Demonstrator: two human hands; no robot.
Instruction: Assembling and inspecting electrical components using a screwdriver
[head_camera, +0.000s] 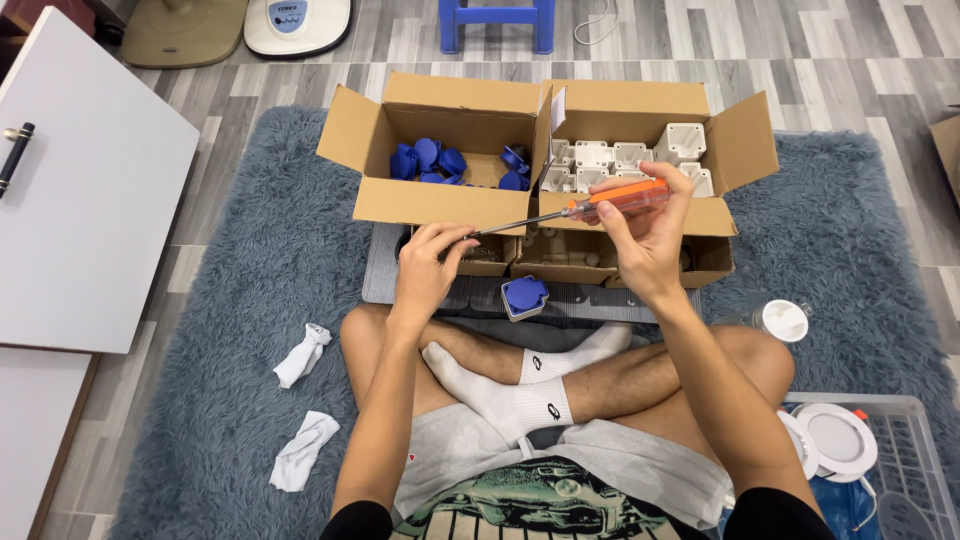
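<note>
Orange-handled screwdriver (590, 206) lies near-horizontal between both hands: right hand (645, 235) fingers wrapped closed around the handle, shaft running leftward to its tip, pinched by the closed left hand (428, 262) fingers, above the small cardboard trays (545, 262).

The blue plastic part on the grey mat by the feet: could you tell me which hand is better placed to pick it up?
Probably the left hand: it only pinches the tip of the orange-handled screwdriver and sits nearer the blue plastic part. The right hand grips the handle.
</note>
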